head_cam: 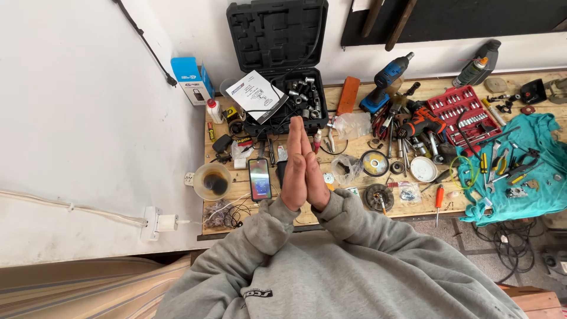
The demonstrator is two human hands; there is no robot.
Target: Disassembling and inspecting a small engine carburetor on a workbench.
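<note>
My left hand (293, 168) and my right hand (314, 174) are pressed flat together, palm to palm, fingers straight and pointing away from me. They hold nothing and hover above the near part of a wooden workbench (354, 204). Grey sleeves cover both forearms. Just left of my hands lies a lit phone (259, 179). Beyond my fingertips stands an open black tool case (277, 65) with sockets and a paper booklet (256, 95) in it.
A blue cordless drill (387, 80), an orange drill (422, 121), a red socket set (463, 112), round discs (374, 163), a plastic cup (212, 181) and a teal cloth (520, 171) with hand tools crowd the bench. A white wall lies to the left, cables on the floor at right.
</note>
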